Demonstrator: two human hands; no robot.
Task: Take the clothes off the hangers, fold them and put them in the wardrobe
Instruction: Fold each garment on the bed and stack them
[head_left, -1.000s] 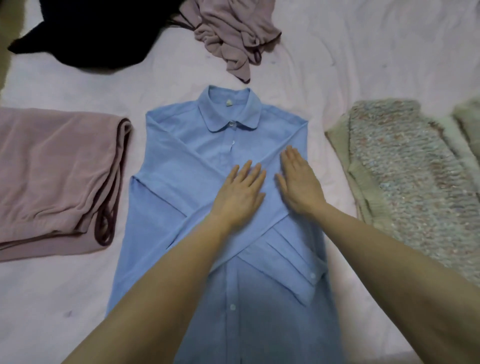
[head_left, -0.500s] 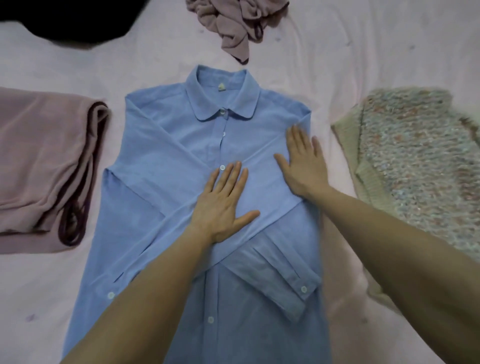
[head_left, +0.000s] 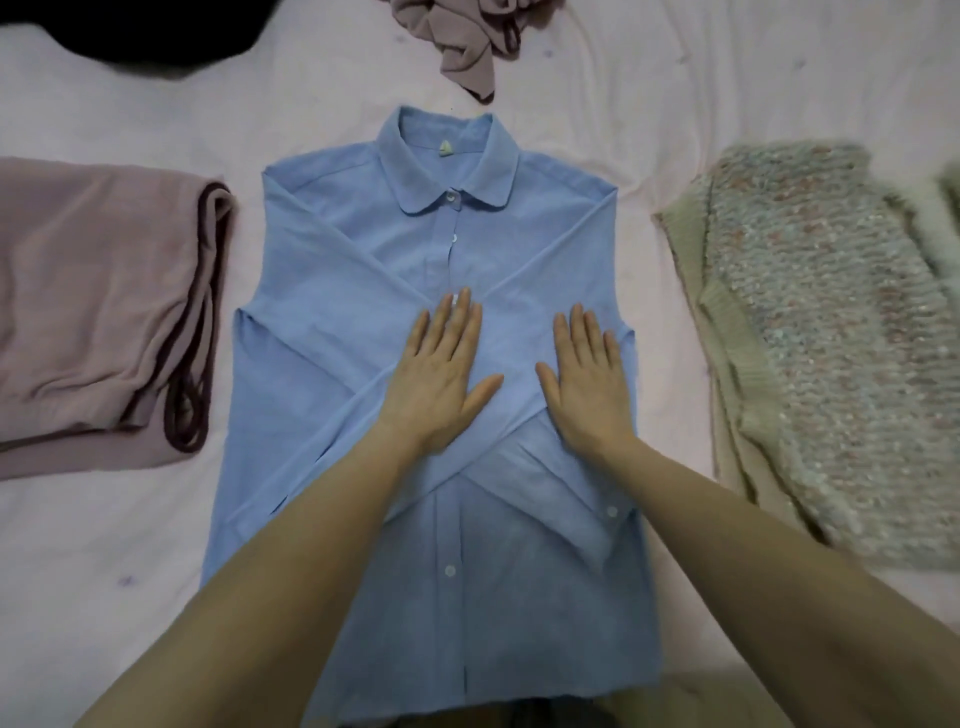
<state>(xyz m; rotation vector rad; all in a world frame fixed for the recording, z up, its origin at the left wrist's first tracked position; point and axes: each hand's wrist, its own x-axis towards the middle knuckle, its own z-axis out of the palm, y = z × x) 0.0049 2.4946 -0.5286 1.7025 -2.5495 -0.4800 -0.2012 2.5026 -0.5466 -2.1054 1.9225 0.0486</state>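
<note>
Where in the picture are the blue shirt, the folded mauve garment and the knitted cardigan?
blue shirt (head_left: 332, 270): head view, on its chest panel.
folded mauve garment (head_left: 88, 291): head view, on its top layer.
knitted cardigan (head_left: 826, 332): head view, on its flecked knit front.

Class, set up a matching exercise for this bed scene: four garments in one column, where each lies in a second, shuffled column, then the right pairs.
Garments
1. light blue collared button shirt
2. folded dusty-pink garment
3. speckled knitted cardigan
4. black garment

Places
A. far left corner
B. right of the shirt
C. under both flat hands
D. left of the shirt

Pairs: 1-C, 2-D, 3-B, 4-A
</note>
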